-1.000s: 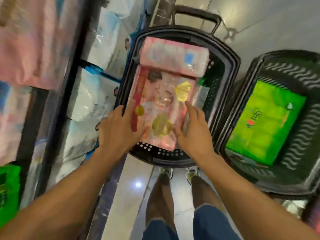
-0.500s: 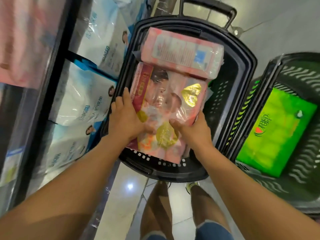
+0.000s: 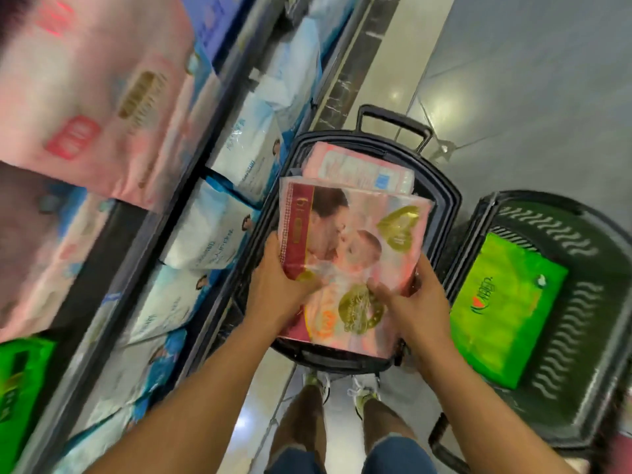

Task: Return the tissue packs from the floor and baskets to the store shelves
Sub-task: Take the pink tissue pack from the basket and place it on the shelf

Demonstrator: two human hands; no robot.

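Observation:
A large pink tissue pack (image 3: 355, 241) with a printed photo and gold hearts is lifted above the black basket (image 3: 448, 213). My left hand (image 3: 277, 285) grips its left near edge, and my right hand (image 3: 417, 295) grips its right near corner. A second pink pack (image 3: 359, 167) lies in the same basket behind it. A green tissue pack (image 3: 502, 313) lies flat in the dark green basket (image 3: 588, 268) to the right.
Store shelves run along the left, holding white-and-blue packs (image 3: 208, 234), blurred pink packs (image 3: 99, 107) higher up and a green pack (image 3: 20, 388) at the lower left. The black basket's pull handle (image 3: 393, 121) sticks out at the far end. My feet (image 3: 342, 388) stand on grey floor tiles.
Both hands have closed on the large pink pack and raised its near end up out of the black basket. The view has pulled back and tilted, showing more of the shelves.

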